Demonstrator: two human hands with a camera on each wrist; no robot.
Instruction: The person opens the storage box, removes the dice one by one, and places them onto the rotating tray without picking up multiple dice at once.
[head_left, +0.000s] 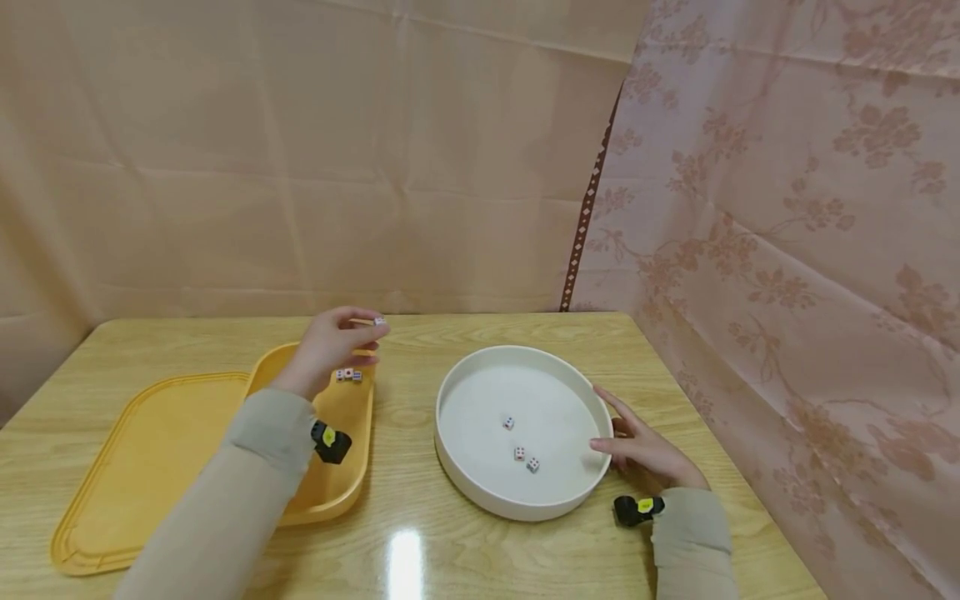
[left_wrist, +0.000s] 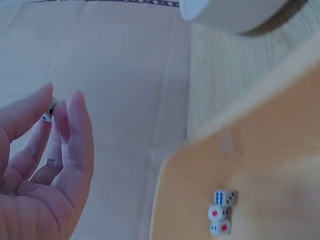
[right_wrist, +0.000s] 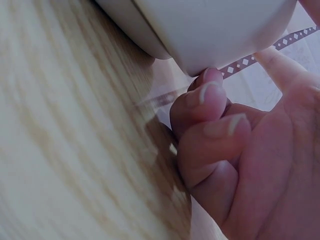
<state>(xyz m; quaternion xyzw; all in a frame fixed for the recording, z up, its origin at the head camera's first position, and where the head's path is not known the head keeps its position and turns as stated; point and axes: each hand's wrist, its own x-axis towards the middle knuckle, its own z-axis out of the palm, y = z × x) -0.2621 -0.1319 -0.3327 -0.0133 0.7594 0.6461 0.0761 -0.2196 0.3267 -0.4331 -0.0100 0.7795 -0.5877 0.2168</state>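
My left hand [head_left: 330, 346] pinches a white die [head_left: 379, 322] between thumb and fingertips, raised over the far end of the yellow box [head_left: 358, 467]. Inside that box, three dice [left_wrist: 220, 212] sit in a touching row against the far wall. My right hand [head_left: 648, 450] grips the right side of a round white tray [head_left: 491, 500]. Its thumb reaches over the rim, while the other fingers curl against the outside wall, as the right wrist view shows. Three more dice [head_left: 520, 454] lie scattered on the tray's floor, two close together and one farther back.
A flat yellow lid [head_left: 150, 467] lies on the wooden table [head_left: 408, 467] left of the box, partly behind my left sleeve. Plain curtain [head_left: 337, 167] hangs behind the table, and floral cloth [head_left: 810, 292] borders its right side. Bare tabletop separates box and tray.
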